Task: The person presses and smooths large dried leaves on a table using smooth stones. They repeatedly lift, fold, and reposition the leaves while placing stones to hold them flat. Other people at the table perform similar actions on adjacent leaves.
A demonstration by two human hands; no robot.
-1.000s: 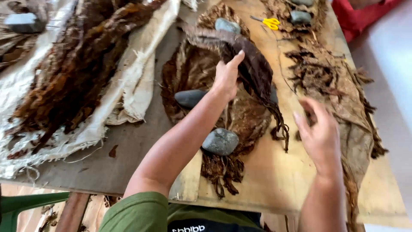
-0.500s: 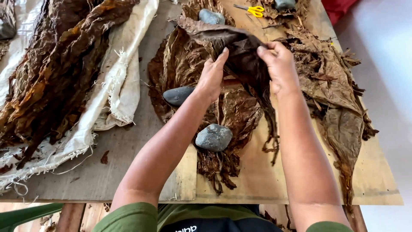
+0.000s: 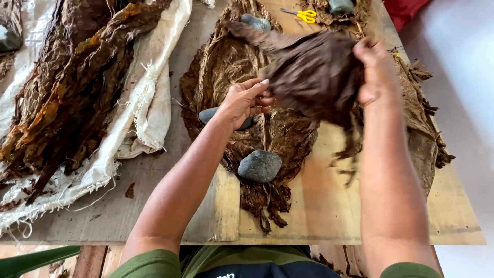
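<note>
Head view: right hand (image 3: 378, 69) is now gripping the dark leaf (image 3: 314, 77) higher and further right than half a second ago, fingers closed on its edge. Left hand (image 3: 244, 100) is no longer pinching the leaf as before; its fingers are curling half open just left of it, whether touching I cannot tell. The leaf is hanging bunched, dark brown, wrinkled, tattered strands trailing below the grip. Under it, flattened leaves (image 3: 226, 67) are lying pinned by grey stones (image 3: 260, 166) on the wooden board (image 3: 314, 206).
</note>
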